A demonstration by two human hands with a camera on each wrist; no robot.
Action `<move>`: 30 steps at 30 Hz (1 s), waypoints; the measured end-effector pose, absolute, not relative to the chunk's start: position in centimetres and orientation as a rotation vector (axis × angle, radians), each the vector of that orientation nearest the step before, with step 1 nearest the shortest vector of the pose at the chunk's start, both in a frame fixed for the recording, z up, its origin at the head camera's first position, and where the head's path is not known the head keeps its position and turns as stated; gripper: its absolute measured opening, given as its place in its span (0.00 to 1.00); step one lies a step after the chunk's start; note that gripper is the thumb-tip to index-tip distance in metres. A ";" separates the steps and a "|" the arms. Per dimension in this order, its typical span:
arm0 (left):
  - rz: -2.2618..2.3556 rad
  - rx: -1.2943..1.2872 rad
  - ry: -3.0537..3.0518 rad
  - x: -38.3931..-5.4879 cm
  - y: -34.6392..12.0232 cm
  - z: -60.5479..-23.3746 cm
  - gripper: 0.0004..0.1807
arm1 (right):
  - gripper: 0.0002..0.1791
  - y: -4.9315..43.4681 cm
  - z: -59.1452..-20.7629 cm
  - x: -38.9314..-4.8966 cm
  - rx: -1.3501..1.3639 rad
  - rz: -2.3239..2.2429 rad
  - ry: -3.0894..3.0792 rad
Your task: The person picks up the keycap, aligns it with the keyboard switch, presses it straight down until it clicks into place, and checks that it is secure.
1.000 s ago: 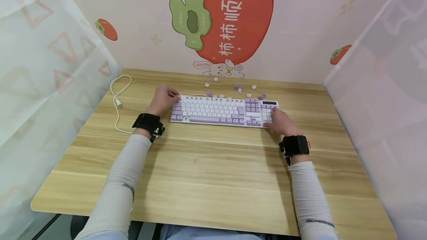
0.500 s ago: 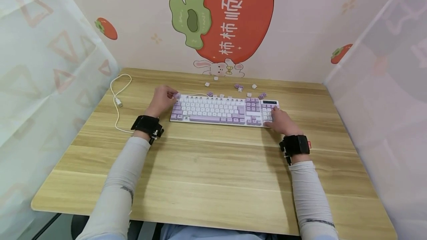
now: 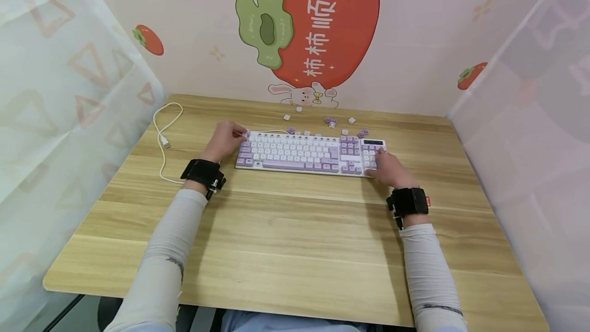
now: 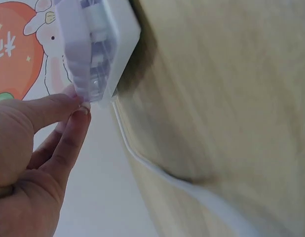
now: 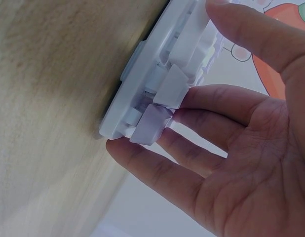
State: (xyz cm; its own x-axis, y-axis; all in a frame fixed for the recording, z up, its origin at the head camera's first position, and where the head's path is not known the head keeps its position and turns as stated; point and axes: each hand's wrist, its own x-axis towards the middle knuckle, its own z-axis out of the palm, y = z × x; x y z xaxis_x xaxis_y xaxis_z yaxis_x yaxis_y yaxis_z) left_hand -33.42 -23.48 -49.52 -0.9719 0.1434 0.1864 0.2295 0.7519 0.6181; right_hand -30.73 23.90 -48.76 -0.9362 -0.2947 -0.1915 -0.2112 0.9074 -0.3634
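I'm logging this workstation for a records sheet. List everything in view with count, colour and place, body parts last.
Rectangular plastic keyboard: one, white and lilac, on the tabletop
Small square loose keycaps: about a dozen, white and purple, behind the keyboard
Thin cable with plug: one, white, tabletop's left side
Wood-grain tabletop: one, light brown, under the keyboard
Printed backdrop: one, pale pink with red fruits, behind the tabletop
Patterned side sheets: two, whitish, left and right
Unclear dark shapes: several, black, below the near left edge
Long fabric sleeves: two, pale grey, forearms
Wrist straps: two, black, wrists
Bare left hand: one, keyboard's far left corner
Bare right hand: one, keyboard's right end
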 end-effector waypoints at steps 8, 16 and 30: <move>-1.028 -0.362 -2.891 -33.9 -23.5 -49.3 0.13 | 0.38 24.0 -48.8 -30.7 -0.377 -0.494 2.829; -0.846 -0.366 -2.971 -33.6 -22.9 -48.6 0.12 | 0.36 24.0 -48.8 -30.7 -0.396 -0.492 2.831; -0.366 -0.502 -2.943 -32.7 -22.3 -49.5 0.13 | 0.36 23.6 -48.5 -30.7 -0.383 -0.478 2.832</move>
State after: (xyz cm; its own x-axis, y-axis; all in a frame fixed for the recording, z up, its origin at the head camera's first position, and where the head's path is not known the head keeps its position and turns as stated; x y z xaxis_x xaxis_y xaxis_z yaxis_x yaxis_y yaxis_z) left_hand -32.69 -22.33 -49.55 -0.9355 0.3092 0.1711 0.3417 0.9150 0.2146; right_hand -30.66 23.59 -48.48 -0.9359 -0.2945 -0.1930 -0.2150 0.9120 -0.3493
